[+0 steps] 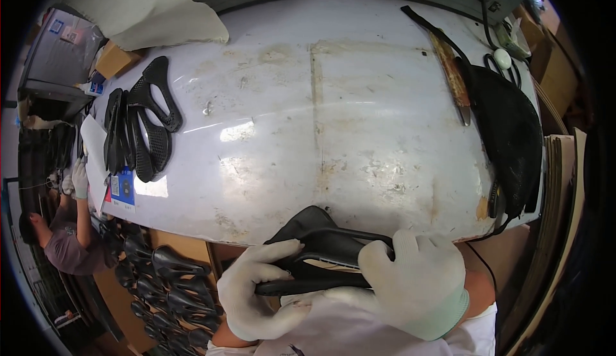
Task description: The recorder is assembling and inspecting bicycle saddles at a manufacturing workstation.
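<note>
A black bicycle saddle (314, 235) with a long central slot is held just off the near edge of the worktable, in front of my body. My left hand (247, 292), in a white knitted glove, grips its left part, fingers curled over the upper and lower edges. On the other side my right hand (417, 282), gloved the same way, closes round the narrower right end with the thumb on top. Parts of the saddle are hidden behind both gloves.
Several black perforated saddle pads (157, 93) lie on the white table (269, 144) at left. At right are a black mesh bag (507, 125) and a worn knife-like tool (452, 73). More saddles (176, 272) fill a lower-left board; a co-worker (74, 240) stands beyond.
</note>
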### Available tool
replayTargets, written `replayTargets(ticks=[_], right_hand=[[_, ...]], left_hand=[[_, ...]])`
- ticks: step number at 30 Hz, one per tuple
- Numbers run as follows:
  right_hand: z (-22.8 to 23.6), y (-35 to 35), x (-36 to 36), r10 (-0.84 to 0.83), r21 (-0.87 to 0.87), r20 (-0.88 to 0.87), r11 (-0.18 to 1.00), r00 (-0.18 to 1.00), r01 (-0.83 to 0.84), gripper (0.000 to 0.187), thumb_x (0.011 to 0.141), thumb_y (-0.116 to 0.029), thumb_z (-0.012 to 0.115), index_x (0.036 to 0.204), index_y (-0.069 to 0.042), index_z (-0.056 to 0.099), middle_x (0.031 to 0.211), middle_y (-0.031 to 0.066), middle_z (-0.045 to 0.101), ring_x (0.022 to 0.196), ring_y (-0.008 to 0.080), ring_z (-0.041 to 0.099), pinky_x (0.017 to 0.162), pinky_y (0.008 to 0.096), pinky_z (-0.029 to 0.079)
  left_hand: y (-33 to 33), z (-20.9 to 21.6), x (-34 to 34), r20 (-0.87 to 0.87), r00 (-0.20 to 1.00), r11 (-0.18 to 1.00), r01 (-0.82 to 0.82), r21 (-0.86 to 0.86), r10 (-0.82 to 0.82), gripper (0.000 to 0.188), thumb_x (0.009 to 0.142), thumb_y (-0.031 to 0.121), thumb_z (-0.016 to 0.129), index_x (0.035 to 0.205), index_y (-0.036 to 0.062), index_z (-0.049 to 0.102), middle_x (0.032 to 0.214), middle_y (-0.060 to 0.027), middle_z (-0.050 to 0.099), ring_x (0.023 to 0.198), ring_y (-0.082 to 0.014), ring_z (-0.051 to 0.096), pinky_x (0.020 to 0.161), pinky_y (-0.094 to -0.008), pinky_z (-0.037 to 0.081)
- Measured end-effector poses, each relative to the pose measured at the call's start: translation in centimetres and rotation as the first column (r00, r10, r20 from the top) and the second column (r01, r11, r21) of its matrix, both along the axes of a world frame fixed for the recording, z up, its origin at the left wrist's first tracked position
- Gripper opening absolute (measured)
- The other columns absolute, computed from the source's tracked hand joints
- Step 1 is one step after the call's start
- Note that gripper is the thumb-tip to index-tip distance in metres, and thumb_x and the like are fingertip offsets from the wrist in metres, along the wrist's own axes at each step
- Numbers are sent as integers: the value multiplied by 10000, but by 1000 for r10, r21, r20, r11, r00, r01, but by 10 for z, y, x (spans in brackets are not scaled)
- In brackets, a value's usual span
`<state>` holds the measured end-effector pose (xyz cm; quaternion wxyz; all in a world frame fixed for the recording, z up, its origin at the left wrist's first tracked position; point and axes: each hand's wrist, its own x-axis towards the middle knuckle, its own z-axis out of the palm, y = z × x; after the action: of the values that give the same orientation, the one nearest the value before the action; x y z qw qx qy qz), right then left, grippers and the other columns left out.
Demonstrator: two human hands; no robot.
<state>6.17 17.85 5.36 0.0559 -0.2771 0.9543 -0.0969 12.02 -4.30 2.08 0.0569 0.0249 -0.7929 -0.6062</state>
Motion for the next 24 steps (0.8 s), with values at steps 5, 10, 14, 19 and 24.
replayTargets(ticks=[5, 10, 14, 19, 24], right_hand=[[3, -5, -1, 28, -13, -35, 1000, 999, -28, 655, 771, -735, 682, 838, -90, 589, 703, 76, 456, 524, 245, 529, 473, 404, 376], [9, -8, -3, 27, 5, -32, 1000, 999, -26, 650, 784, -723, 686, 864, -83, 604, 707, 78, 454, 523, 241, 522, 475, 402, 371], [8, -7, -3, -13, -11, -19, 1000, 1000, 12, 665, 777, -738, 686, 860, -83, 602, 689, 68, 443, 522, 233, 520, 470, 399, 368], [4, -7, -5, -33, -58, -25, 998, 999, 31, 665, 785, -752, 670, 809, -94, 580, 667, 56, 424, 507, 216, 509, 460, 387, 371], [5, -1, -20, 19, -94, 30, 995, 999, -17, 607, 757, -677, 759, 847, -104, 577, 697, 47, 469, 513, 204, 554, 422, 367, 409]], left_hand=[[4, 2, -1, 93, 992, 997, -79, -9, 79, 330, 677, 76, 918, 761, -50, 625, 999, -300, 761, 808, -248, 753, 710, -333, 586], [9, -2, -4, 9, 979, 977, -200, -68, 201, 385, 691, 143, 935, 737, -52, 607, 896, -286, 765, 696, -224, 737, 628, -320, 576], [9, -9, -5, -30, 976, 970, -218, -112, 216, 429, 705, 212, 941, 741, -49, 602, 873, -287, 763, 678, -224, 735, 625, -315, 576], [2, -6, -7, -6, 989, 974, -148, 174, 151, 495, 679, 303, 975, 708, -37, 618, 959, -286, 769, 790, -257, 770, 699, -314, 594], [-20, -4, -16, 114, 985, 991, 127, 40, -131, 525, 687, 276, 981, 839, -63, 610, 1050, -354, 731, 910, -324, 779, 776, -391, 620]])
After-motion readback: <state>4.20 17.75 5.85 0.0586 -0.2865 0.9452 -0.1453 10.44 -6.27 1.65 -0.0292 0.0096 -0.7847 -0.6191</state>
